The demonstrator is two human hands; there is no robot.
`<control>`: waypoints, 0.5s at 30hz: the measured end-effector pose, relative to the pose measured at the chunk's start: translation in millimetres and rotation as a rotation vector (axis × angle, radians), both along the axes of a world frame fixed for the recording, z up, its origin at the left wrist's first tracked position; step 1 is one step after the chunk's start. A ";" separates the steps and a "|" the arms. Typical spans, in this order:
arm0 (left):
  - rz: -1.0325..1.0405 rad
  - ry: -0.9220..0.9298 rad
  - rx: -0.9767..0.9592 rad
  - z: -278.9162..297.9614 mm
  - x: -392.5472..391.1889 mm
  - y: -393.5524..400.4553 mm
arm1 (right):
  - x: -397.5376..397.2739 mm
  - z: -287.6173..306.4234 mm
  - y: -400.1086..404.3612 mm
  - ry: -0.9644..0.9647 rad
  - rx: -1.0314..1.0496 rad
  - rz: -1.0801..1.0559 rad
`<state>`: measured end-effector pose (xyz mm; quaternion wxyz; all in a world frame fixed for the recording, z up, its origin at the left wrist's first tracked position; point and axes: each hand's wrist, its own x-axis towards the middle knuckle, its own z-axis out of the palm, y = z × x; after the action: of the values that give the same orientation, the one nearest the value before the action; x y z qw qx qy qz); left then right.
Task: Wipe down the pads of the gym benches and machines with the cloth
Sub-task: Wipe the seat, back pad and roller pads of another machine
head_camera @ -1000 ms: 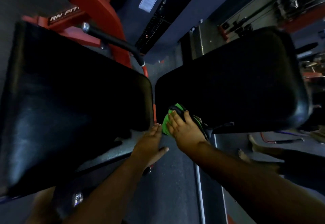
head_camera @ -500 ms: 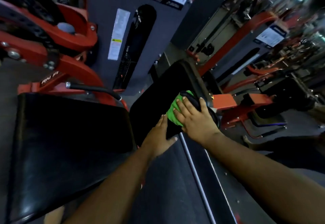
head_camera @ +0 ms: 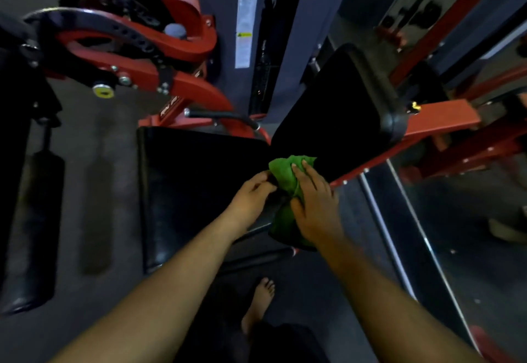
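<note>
Head view, noted near to far. Closest to me: both forearms reach forward, and a bare foot [head_camera: 261, 302] stands on the dark floor [head_camera: 94, 163] below them.

Both hands meet at the green cloth [head_camera: 285, 180], at the gap where the flat seat pad [head_camera: 199, 186] meets the raised back pad [head_camera: 339, 106]. My right hand [head_camera: 316, 203] lies over the cloth, fingers extended and spread across the top, thumb tucked round its near side, so it presses and part-grips. My left hand [head_camera: 251, 194] has its fingers curled, pinching what looks like a dark edge of the cloth; the light is too poor to be sure of what it pinches. The cloth is bunched, with a fold hanging below the right hand.

Risks, as I judge them:
- Bunched cloth gives a small contact patch; a stroke up the back pad could leave unwiped strips.
- The hanging fold sits near the pad gap and the red frame [head_camera: 370, 163]; it could snag on the bolts there or drop into the gap.
- If the left hand keeps its pinch while the right pushes, the cloth may pull out from under the palm.
- Black pads in dim light: missed areas would be hard to spot.

Farther off: red pivot arm [head_camera: 128, 57] with adjustment holes, a roller pad [head_camera: 34, 220] at left, a label [head_camera: 245, 23] on the dark upright.
</note>
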<state>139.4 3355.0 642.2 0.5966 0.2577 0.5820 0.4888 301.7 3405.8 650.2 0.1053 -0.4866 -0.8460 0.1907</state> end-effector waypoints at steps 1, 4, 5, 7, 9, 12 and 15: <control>0.012 0.021 -0.015 -20.5 -13.8 -14.2 | -11.3 -21.0 -11.2 0.044 -0.079 -0.011; 0.045 0.133 -0.070 -73.8 -49.9 -56.0 | -48.1 -72.0 -43.4 0.107 -0.260 -0.030; 0.067 0.181 -0.087 -92.8 -63.6 -73.0 | -64.8 -94.7 -56.6 0.110 -0.300 -0.014; 0.111 0.397 -0.123 -125.4 -89.0 -107.2 | -93.7 -134.4 -81.2 0.122 -0.347 0.037; 0.140 0.619 -0.156 -158.5 -115.8 -140.9 | -128.5 -172.6 -106.3 0.135 -0.380 0.110; 0.157 0.794 -0.230 -204.6 -146.9 -176.3 | -181.9 -214.0 -135.5 0.033 -0.385 0.272; 0.060 0.984 -0.312 -246.3 -161.1 -187.7 | -218.0 -254.2 -150.4 -0.105 -0.364 0.382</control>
<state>-21.7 3167.3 395.9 0.2694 0.3480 0.8669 0.2340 83.7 3255.4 396.0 -0.0660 -0.3383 -0.8786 0.3307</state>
